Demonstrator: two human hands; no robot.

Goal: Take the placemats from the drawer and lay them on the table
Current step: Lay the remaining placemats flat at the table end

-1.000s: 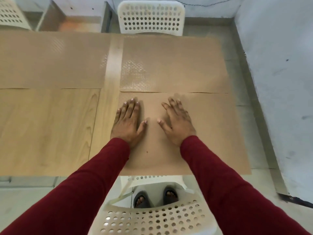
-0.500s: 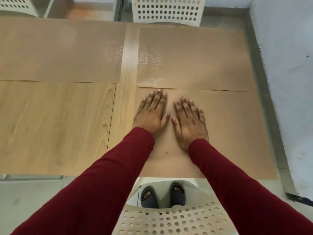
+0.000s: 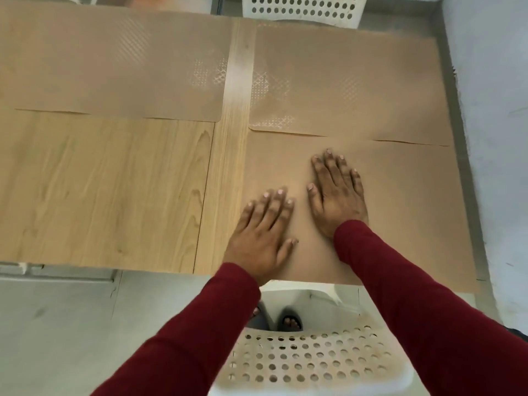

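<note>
Three tan placemats lie flat on the light wooden table (image 3: 114, 195). The near right placemat (image 3: 405, 212) is under both my hands. My left hand (image 3: 263, 232) lies flat, fingers straight, at that mat's left near part. My right hand (image 3: 337, 195) presses flat on it further in, fingers spread. A second placemat (image 3: 357, 81) lies beyond it at the far right, their edges meeting. The third placemat (image 3: 108, 67) covers the far left of the table. No drawer is in view.
A white perforated chair (image 3: 308, 364) stands right below me at the table's near edge. Another white chair (image 3: 303, 8) is at the far side. A grey wall (image 3: 497, 138) runs close along the table's right side. Grey floor lies at lower left.
My left hand has slid back toward the near edge while my right hand stays further in. The hands were side by side half a second ago. The view has shifted left.
</note>
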